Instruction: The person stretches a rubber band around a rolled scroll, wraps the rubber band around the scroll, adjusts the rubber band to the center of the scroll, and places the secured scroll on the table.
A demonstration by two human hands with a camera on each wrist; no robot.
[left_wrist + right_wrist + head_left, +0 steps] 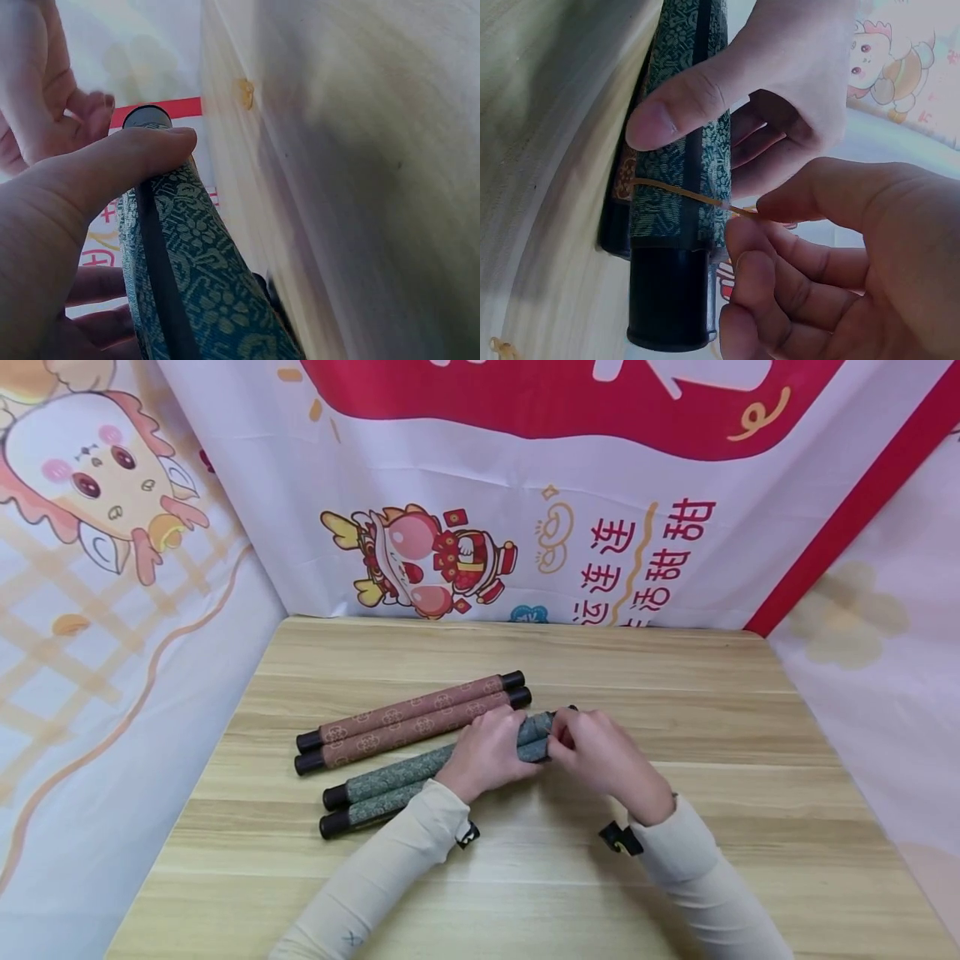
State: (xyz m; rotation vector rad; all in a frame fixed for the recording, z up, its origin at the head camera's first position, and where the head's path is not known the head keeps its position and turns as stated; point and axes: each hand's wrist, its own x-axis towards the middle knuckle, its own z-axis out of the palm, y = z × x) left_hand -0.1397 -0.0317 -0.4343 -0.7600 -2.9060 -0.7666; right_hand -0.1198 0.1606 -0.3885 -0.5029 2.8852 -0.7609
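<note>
A green scroll (401, 774) lies slanted on the table, rolled up as two side-by-side rolls with black end knobs and pale floral patterning. My left hand (489, 747) grips it near its right end, the thumb (142, 154) lying across the patterned fabric. Around that end runs a thin yellowish rubber band (679, 190), close to the black knob (669, 296). Between thumb and forefinger, my right hand (603, 756) pinches the band and draws it out to the side of the roll.
Behind the green scroll, a reddish-brown scroll (416, 713), also two rolls with black knobs, rests on the wooden table (675, 893). Another yellowish band (246, 91) lies on the tabletop. Printed cloth (285, 527) hangs around the back and sides.
</note>
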